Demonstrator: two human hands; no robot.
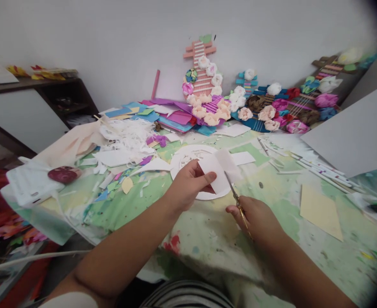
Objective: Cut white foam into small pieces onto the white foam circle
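My left hand (191, 184) pinches a piece of white paper (211, 169) between thumb and fingers, with a dark reddish edge showing beside the thumb. In my right hand (255, 216) is a pair of scissors (237, 199) with gold-coloured handles. Their blades point up and away from me and meet the paper's right part, where a paler strip (228, 163) stands out. Whether the blades are parted is too fine to tell. Beneath the paper lies a round white plate (180, 155) holding small white paper scraps (191, 157).
Paper scraps and white shreds (127, 139) cover the table's left side, near a dark red object (64, 174). Guitar-shaped crafts with paper flowers (204, 79) lean on the wall. A cream sheet (319, 209) and thin white sticks (323, 171) lie at right.
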